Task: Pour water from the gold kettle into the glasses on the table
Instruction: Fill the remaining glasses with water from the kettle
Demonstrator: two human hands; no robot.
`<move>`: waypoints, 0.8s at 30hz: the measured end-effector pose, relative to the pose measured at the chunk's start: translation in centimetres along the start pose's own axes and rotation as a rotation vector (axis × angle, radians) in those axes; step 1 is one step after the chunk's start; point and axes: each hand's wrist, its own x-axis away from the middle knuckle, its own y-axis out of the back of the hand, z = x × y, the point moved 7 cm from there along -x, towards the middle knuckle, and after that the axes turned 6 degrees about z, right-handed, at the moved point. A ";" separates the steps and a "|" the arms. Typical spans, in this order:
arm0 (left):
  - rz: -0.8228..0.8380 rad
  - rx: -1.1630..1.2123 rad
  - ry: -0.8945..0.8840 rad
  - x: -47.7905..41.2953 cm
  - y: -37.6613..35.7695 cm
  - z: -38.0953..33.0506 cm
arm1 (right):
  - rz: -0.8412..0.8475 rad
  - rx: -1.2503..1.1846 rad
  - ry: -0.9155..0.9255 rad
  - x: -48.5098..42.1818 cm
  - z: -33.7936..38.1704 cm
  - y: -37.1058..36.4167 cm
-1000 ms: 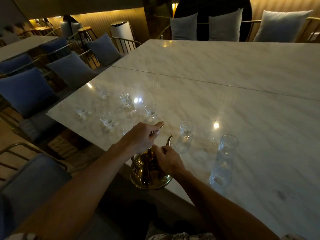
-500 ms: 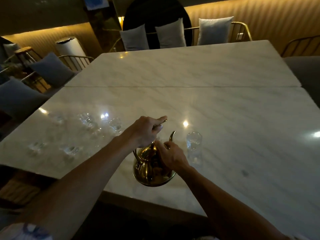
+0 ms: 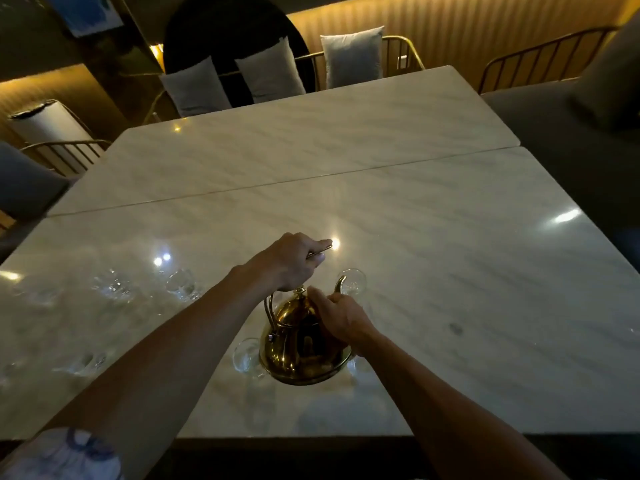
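"Hands first: what has each one got?"

"Left hand (image 3: 294,263) is a closed fist round the top of the thin handle (image 3: 269,311) that arches over the gold kettle (image 3: 298,351). The handle's end pokes out past the knuckles. Right hand (image 3: 341,317) lies on the lid (image 3: 292,310), fingers bent over the dome between the knob and the spout (image 3: 340,284). It is touching, certainly, but whether it pinches or merely presses I cannot tell."

"And the kettle itself?"

"Upright, near the table's front edge, spout pointing away from the person. Whether its base sits on the stone or hangs just above it, I cannot tell. One glass (image 3: 354,283) shows just behind the spout tip. Another glass (image 3: 245,356) peeks out at the left of the base, partly hidden by it. More glasses (image 3: 181,289) stand well apart to the left, blurred."

"Surface?"

"Pale marble table (image 3: 467,289), glossy with lamp reflections, butted against a second one along a straight seam (image 3: 277,183)."

"Room?"

"Dim. Grey cushions (image 3: 268,72) lean on gold-railed chairs (image 3: 401,53) at the far side, with a ribbed wall (image 3: 485,26) lit amber behind them."
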 end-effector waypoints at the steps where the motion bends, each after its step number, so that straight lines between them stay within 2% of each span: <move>1: 0.023 0.000 0.010 -0.5 -0.3 0.2 | 0.007 -0.016 -0.014 0.0 -0.2 0.1; 11: 0.135 -0.022 0.054 -3.9 -1.7 1.0 | 0.055 -0.070 -0.103 -1.3 -1.4 0.3; 24: 0.175 -0.080 0.093 -5.7 -1.3 1.0 | 0.091 -0.124 -0.155 -3.1 -1.7 0.7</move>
